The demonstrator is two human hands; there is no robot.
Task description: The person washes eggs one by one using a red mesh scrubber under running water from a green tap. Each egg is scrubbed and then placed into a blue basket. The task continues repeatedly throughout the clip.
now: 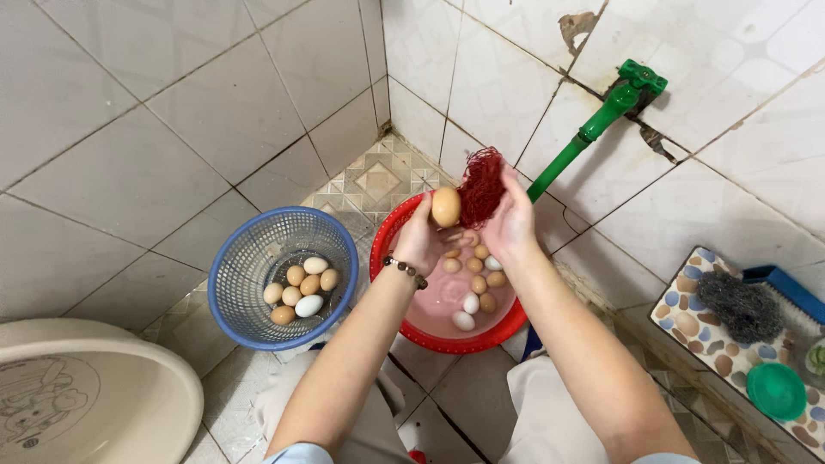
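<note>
Scrubbing under way: brown egg [445, 207] pinched in left hand [421, 243] fingertips, red mesh scourer [481, 186] bunched against it in right hand [510, 225], above red basin [404, 292]; beyond, blue basket [249, 322], gentle grip needed.

Bare tiled floor [378, 185] lies open behind the blue basket [236, 296] and red basin [447, 344], while the green tap [593, 129] slants over the basin's far rim and the beige tub [129, 378] blocks the near left.
</note>
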